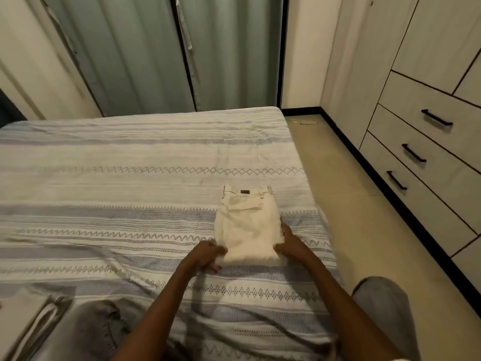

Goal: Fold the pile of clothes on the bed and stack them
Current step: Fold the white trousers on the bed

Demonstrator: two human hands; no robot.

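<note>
Trousers (pixel 247 225), cream and folded compact, are lying right of centre in the frame on the striped bedspread (pixel 104 194). My left hand (pixel 208 257) is pinching the near-left corner; my right hand (pixel 291 243) is pressing flat-fingered against the right edge. Soft, light cloth, best gripped at the near fold. Long axis is running toward the frame's top, waistband farthest.

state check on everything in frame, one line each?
cream trousers: folded, flat on the bed, waistband away from the person
left hand: grips the trousers' near left corner
right hand: fingers straight along their right edge
bedspread: spread, wrinkled near the person
drawers: closed
curtains: drawn
</note>
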